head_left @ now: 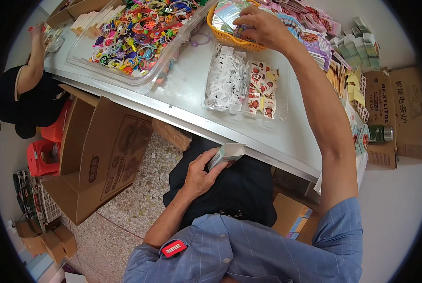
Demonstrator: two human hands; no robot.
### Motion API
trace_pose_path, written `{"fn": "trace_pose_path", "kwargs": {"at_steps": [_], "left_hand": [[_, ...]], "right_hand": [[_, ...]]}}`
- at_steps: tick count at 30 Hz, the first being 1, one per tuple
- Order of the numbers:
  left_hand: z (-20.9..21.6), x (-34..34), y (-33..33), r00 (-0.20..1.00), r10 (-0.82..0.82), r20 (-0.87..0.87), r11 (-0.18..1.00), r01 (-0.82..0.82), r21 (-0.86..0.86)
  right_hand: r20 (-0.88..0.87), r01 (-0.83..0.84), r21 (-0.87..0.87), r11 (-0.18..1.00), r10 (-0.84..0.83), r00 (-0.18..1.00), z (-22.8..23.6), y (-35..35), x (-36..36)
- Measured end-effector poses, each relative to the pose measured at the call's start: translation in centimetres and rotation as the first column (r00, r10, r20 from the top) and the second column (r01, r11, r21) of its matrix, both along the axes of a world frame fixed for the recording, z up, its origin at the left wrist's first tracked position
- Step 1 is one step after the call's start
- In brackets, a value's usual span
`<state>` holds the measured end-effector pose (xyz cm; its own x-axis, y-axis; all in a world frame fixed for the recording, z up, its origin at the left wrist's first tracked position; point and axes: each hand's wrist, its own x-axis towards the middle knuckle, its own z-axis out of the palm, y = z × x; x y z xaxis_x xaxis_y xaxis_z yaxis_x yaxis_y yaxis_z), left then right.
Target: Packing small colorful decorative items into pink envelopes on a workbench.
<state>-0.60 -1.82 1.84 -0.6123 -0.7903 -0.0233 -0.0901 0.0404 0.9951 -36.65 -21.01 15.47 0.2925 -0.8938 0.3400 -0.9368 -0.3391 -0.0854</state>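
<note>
My left hand (201, 174) grips a small pale-green and white carton (227, 155) over my lap, just in front of the table edge. The carton is tilted, and its upper end stands open with a flap raised. Across the table, my right hand (263, 26) reaches into a yellow basket (239, 44). Its thumb and fingers are bent and apart over flat printed packets (226, 18); the fingertips are partly hidden among them. Nearer me, a clear tray (282, 106) holds a pile of small white sachets (226, 78) and several picture stickers (263, 89).
A big clear bin (147, 87) of colourful trinkets stands at the left on the table (182, 99). Printed packs (317, 47) and pale-green cartons (362, 49) line the right side. A large cardboard box (112, 151) and red stools (43, 158) stand at the left near another person's arm (31, 70).
</note>
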Motion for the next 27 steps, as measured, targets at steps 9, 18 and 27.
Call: {"fn": "trace_pose_path", "kwargs": {"at_steps": [9, 18, 27], "left_hand": [[-0.1, -0.3, 0.1, 1.0, 0.001, -0.004, 1.0, -0.001, 0.02], [-0.2, -0.5, 0.5, 0.999, 0.023, -0.023, 0.999, -0.022, 0.046], [1.0, 0.1, -0.3, 0.958, 0.119, -0.262, 0.921, -0.007, 0.391]], "right_hand": [[0.39, 0.122, 0.025, 0.992, -0.122, 0.913, 1.5, 1.9, -2.9], [0.529, 0.142, -0.427, 0.893, 0.119, 0.841, 1.7, 1.7, -1.6], [0.97, 0.295, -0.159, 0.942, 0.094, 0.224, 4.5, 10.3, 2.9]]}}
